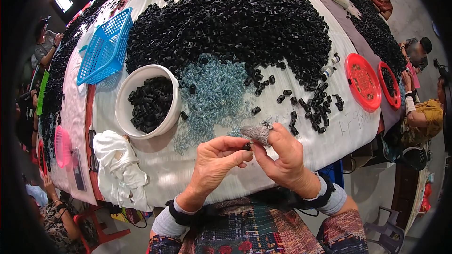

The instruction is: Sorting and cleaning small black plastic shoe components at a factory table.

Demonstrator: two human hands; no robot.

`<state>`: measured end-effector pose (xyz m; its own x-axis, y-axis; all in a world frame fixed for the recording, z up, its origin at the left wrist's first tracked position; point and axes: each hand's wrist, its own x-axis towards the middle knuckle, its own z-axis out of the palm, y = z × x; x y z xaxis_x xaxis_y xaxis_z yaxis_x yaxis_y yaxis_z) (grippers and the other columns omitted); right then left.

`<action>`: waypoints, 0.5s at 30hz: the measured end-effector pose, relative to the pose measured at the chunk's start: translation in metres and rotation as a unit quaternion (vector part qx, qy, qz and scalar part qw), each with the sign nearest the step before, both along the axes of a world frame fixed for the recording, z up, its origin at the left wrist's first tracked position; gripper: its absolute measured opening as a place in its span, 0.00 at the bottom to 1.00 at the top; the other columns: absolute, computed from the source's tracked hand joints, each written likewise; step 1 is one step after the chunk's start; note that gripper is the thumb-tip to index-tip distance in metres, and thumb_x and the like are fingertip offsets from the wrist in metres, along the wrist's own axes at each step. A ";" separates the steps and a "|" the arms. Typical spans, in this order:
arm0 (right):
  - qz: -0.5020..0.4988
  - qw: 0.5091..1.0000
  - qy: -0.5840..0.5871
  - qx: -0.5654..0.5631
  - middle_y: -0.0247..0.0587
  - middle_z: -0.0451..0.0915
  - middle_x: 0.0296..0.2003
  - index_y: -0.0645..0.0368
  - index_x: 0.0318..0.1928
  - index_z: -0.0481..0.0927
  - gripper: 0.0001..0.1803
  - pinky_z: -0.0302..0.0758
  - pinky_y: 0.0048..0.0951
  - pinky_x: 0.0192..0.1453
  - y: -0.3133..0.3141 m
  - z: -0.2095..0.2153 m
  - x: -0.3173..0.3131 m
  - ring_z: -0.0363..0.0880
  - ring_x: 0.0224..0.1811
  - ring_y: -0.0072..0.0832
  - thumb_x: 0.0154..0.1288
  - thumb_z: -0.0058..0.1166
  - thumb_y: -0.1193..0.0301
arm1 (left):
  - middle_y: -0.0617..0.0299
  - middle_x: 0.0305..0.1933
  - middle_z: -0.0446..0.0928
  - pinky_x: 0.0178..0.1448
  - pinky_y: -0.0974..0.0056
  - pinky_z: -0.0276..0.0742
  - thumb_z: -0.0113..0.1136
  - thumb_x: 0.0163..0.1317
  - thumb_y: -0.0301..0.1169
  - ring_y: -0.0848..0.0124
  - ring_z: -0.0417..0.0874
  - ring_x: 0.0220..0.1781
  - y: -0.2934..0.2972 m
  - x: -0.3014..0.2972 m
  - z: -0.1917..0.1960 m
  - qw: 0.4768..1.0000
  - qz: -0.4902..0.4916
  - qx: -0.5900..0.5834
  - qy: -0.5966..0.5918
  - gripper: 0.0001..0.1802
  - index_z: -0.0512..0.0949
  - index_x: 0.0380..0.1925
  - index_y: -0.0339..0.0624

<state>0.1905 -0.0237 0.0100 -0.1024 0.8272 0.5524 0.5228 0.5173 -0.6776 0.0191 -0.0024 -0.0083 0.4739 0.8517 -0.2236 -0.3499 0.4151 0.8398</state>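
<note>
Hands meet just below the white bowl [123, 108], at the near edge of the counter [197, 169]. Our left hand [214, 162] pinches a small black tube piece [247, 146] between thumb and forefinger, the grip nearly closed with only the piece between the tips. Our right hand [282, 157] has its grip curled in toward the same piece; its forefinger wears a grey knitted finger cover [256, 133], and the fingertips touch or almost touch the piece, though we cannot tell which hand bears its weight.

The bowl itself holds a heap of the same black pieces. Beyond the bowl, filling the middle of the counter, lies a big mound of black tube pieces [235, 23], and to the right of the bowl spreads a patch of clear bluish springs [212, 89]. A blue plastic basket [106, 47] lies tilted up and to the left of the bowl. Directly below the bowl sits a crumpled white cloth [117, 160]. Far right of the bowl, at the counter's edge, we see two red round lids [362, 82]; beside them are faint handwritten marks on the counter cover, too faint to make out their shape.
</note>
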 end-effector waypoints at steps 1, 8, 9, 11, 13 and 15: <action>-0.009 1.000 -0.002 0.004 0.47 0.73 0.34 0.65 0.36 0.75 0.13 0.72 0.32 0.26 -0.001 -0.001 -0.001 0.74 0.25 0.37 0.48 0.61 0.85 | 0.54 0.39 0.82 0.39 0.71 0.81 0.64 0.57 0.21 0.72 0.83 0.39 0.000 0.000 -0.001 1.000 0.003 0.003 -0.008 0.13 0.78 0.44 0.30; -0.011 0.998 -0.040 0.043 0.46 0.73 0.35 0.67 0.38 0.76 0.17 0.74 0.34 0.31 -0.004 -0.003 0.004 0.75 0.34 0.40 0.43 0.61 0.85 | 0.53 0.39 0.82 0.38 0.70 0.81 0.63 0.57 0.19 0.71 0.83 0.38 0.001 0.002 0.003 1.000 0.015 -0.004 0.016 0.11 0.78 0.41 0.30; 0.005 0.995 -0.055 0.079 0.46 0.73 0.36 0.67 0.38 0.76 0.18 0.75 0.36 0.33 -0.002 -0.003 0.005 0.75 0.35 0.41 0.43 0.61 0.84 | 0.53 0.39 0.82 0.38 0.70 0.81 0.63 0.57 0.19 0.71 0.83 0.38 0.002 0.004 0.000 1.000 0.006 -0.003 0.009 0.11 0.78 0.41 0.30; 0.012 0.990 -0.080 0.115 0.47 0.73 0.36 0.67 0.39 0.76 0.18 0.75 0.37 0.35 0.000 -0.004 0.006 0.75 0.36 0.42 0.42 0.60 0.84 | 0.54 0.39 0.82 0.37 0.70 0.81 0.62 0.57 0.18 0.71 0.84 0.37 0.003 0.000 -0.007 1.000 0.007 0.007 0.003 0.10 0.78 0.41 0.29; 0.073 0.994 -0.049 0.062 0.47 0.73 0.36 0.67 0.40 0.75 0.19 0.76 0.39 0.39 0.000 -0.007 0.003 0.75 0.38 0.45 0.42 0.59 0.84 | 0.53 0.39 0.82 0.37 0.70 0.80 0.62 0.58 0.19 0.71 0.84 0.36 0.004 -0.004 -0.003 1.000 0.009 0.005 -0.006 0.10 0.78 0.41 0.30; 0.048 0.996 -0.054 0.058 0.48 0.74 0.37 0.67 0.43 0.74 0.21 0.76 0.38 0.40 0.003 0.001 0.018 0.75 0.38 0.47 0.44 0.57 0.84 | 0.53 0.38 0.82 0.37 0.70 0.80 0.62 0.58 0.20 0.70 0.84 0.36 0.004 -0.006 -0.001 0.999 0.023 -0.036 0.004 0.10 0.79 0.40 0.31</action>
